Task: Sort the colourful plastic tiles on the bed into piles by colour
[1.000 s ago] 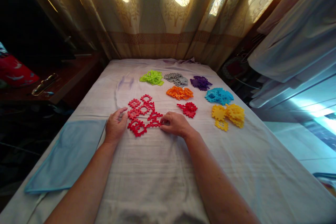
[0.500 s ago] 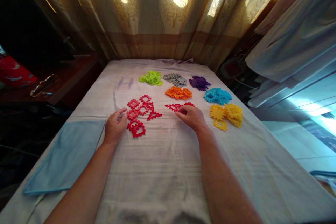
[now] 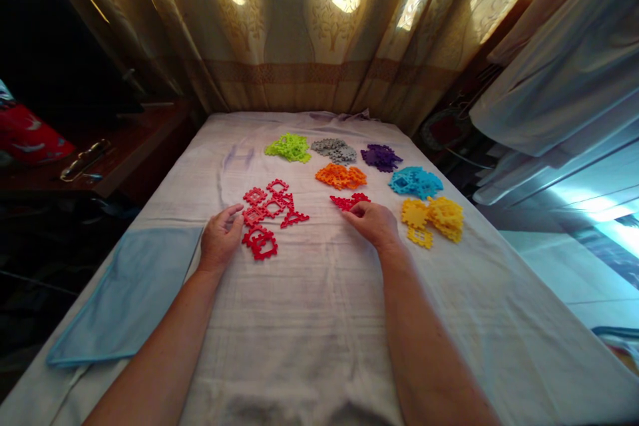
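Observation:
My right hand [image 3: 373, 223] pinches a red triangular interlocking piece [image 3: 340, 202] between thumb and fingers. It lies close against another red toothed piece [image 3: 360, 198], partly hidden behind the hand. My left hand [image 3: 219, 238] rests on the sheet with fingers loosely curved and apart, holding nothing. Just right of its fingertips spread several red square frame pieces [image 3: 254, 215], some overlapping. A loose red triangle [image 3: 294, 218] lies at the right side of that group.
Farther back are heaps of lime green [image 3: 288, 148], grey [image 3: 334, 150], purple [image 3: 381, 158] and orange pieces [image 3: 341, 176]. Blue [image 3: 415, 182] and yellow pieces [image 3: 444, 219] lie to the right. A folded light blue cloth [image 3: 130, 293] covers the left edge; a curtain [image 3: 289, 33] hangs behind.
My right hand has shifted slightly right, drawing the red triangle along to the other red piece. The left hand stays in place.

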Motion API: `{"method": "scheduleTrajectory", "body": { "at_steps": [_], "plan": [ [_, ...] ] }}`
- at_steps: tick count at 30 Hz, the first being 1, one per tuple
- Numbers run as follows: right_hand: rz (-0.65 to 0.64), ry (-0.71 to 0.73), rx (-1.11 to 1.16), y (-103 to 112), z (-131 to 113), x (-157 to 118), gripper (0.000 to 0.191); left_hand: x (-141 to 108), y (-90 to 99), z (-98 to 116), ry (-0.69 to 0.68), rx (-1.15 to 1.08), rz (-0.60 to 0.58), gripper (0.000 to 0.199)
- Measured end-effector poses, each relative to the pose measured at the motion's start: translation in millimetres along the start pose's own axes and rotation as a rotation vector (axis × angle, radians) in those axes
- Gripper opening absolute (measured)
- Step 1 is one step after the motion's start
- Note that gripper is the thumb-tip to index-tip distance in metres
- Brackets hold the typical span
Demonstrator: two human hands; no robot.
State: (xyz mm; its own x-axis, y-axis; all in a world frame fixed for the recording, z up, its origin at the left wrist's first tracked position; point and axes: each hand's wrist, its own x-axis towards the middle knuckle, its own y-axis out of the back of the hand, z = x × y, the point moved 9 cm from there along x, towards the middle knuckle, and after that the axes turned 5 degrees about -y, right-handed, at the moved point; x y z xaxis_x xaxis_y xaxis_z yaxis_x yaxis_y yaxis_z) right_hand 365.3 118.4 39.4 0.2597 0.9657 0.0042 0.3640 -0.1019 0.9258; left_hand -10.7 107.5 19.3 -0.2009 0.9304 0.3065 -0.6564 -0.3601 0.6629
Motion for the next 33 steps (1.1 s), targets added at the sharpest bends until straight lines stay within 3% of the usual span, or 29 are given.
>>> {"method": "scheduleTrajectory", "body": {
  "at_steps": [6, 10, 15, 19, 27, 33],
  "plan": [
    [0.077, 0.000, -0.049, 6.8, -2.1, 0.7, 0.035, -0.1, -0.5, 1.1, 0.004, 0.002, -0.009, 0.048],
    [0.089, 0.060, -0.073, 7.0, -23.2, -5.2, 0.037, 0.2, -0.6, 2.5, -0.003, 0.015, -0.006, 0.047],
    [-0.062, 0.227, -0.024, -19.2, -73.9, -26.9, 0.025, 0.4, 0.1, 2.2, -0.002, 0.016, 0.004, 0.045],
    [-0.138, 0.289, -0.070, -43.7, -97.8, -42.1, 0.040, 0.6, 0.0, 3.1, -0.008, 0.012, 0.001, 0.045],
    [-0.177, 0.240, -0.128, -54.4, -97.3, -43.0, 0.031, 0.6, -0.7, 5.0, -0.021, 0.001, -0.004, 0.044],
    [-0.171, 0.218, -0.044, -35.2, -87.5, -33.4, 0.025, 0.6, -0.8, 1.2, -0.009, -0.014, 0.004, 0.045]
  ]
}}
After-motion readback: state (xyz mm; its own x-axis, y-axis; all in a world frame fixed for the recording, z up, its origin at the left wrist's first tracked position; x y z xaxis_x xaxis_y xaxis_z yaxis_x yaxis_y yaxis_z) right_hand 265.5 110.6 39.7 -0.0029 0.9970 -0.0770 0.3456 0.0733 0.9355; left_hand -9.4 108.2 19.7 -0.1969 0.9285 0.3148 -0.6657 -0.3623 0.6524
